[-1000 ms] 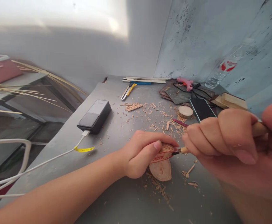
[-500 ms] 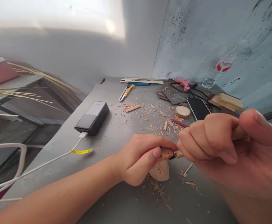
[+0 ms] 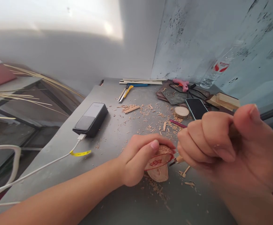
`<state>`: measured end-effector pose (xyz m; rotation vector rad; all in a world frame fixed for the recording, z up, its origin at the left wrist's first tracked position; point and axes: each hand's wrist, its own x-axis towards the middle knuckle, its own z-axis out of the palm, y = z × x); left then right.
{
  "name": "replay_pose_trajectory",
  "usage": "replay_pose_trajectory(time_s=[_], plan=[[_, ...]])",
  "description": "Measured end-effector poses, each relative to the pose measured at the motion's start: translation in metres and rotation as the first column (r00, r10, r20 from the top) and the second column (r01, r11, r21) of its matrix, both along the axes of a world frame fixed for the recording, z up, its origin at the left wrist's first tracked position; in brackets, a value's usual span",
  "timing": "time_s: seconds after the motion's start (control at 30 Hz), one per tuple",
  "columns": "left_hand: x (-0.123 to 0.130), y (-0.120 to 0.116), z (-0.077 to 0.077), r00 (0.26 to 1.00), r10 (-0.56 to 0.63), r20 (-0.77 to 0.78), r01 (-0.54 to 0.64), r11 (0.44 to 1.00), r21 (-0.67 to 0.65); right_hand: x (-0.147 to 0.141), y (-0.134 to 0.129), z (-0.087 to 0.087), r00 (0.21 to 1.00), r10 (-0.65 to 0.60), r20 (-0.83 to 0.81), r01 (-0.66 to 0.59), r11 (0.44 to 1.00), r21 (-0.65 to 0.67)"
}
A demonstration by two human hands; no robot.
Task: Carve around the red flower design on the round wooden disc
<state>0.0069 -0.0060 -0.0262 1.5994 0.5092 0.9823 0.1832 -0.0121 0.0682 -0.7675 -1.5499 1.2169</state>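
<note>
**Two-handed wood carving on a grey metal counter [image 3: 108, 200], seen from the worker's head.** The left hand [image 3: 136, 161] is closed around a rounded wooden piece [image 3: 161, 156], with the fingers curled over the top and the thumb along its side. The piece sits at the centre of the lower frame, and a red stamped pattern [image 3: 156, 162] marks its face. It is held just above a pale wood slice [image 3: 158, 173], and the two seem to touch, though the view does not settle this. The right hand [image 3: 209, 140] forms a tight fist around a carving knife [image 3: 179, 159], hiding most of the handle. Only the ferrule and small dark blade show, with the tip at the piece's lower right edge.

The step in hand appears to be paring the piece with the knife. Another cut would call for the edge to be seated on the wood and the left hand to keep the piece steady.

Wood shavings [image 3: 161, 125] are scattered around the work. At 12 o'clock lie a wood disc [image 3: 181, 112], a smartphone [image 3: 196, 108] and a red stick [image 3: 178, 123]; farther off are a yellow utility knife [image 3: 126, 93] and a pink glue gun [image 3: 181, 84]. At 10 o'clock, a black power bank [image 3: 91, 119] trails a white cable [image 3: 45, 170].
</note>
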Motion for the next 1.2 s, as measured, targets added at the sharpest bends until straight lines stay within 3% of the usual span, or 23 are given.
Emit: replay_pose_trajectory(time_s=[0.1,0.23,0.37,0.6,0.83,1.0,1.2], plan=[[0.004,0.002,-0.002,1.0,0.001,0.006,0.0,0.979,-0.205,-0.007,-0.001,-0.004,0.973,0.144,-0.183,-0.174,0.972,-0.16],[0.007,0.01,-0.002,1.0,0.019,0.014,-0.014,0.947,-0.32,-0.012,0.001,-0.024,0.947,0.078,-0.312,-0.139,0.974,-0.179],[0.008,0.016,-0.003,0.999,0.04,-0.018,-0.043,0.942,-0.332,-0.018,0.008,-0.035,0.954,0.062,-0.295,-0.114,0.98,-0.164],[0.01,0.019,-0.014,0.99,0.132,-0.047,-0.14,0.918,-0.372,-0.023,0.015,-0.032,0.957,-0.006,-0.291,-0.046,0.984,-0.172],[0.01,0.016,-0.008,0.995,0.093,-0.037,-0.1,0.9,-0.425,-0.027,0.017,-0.028,0.962,-0.056,-0.269,-0.004,0.976,-0.218],[0.012,0.015,-0.007,0.99,0.128,-0.054,-0.139,0.896,-0.422,-0.028,0.02,-0.03,0.956,-0.079,-0.283,0.006,0.968,-0.251],[0.013,0.015,-0.009,0.992,0.123,-0.043,-0.129,0.897,-0.422,-0.034,0.026,-0.038,0.94,-0.196,-0.28,0.102,0.943,-0.317]])
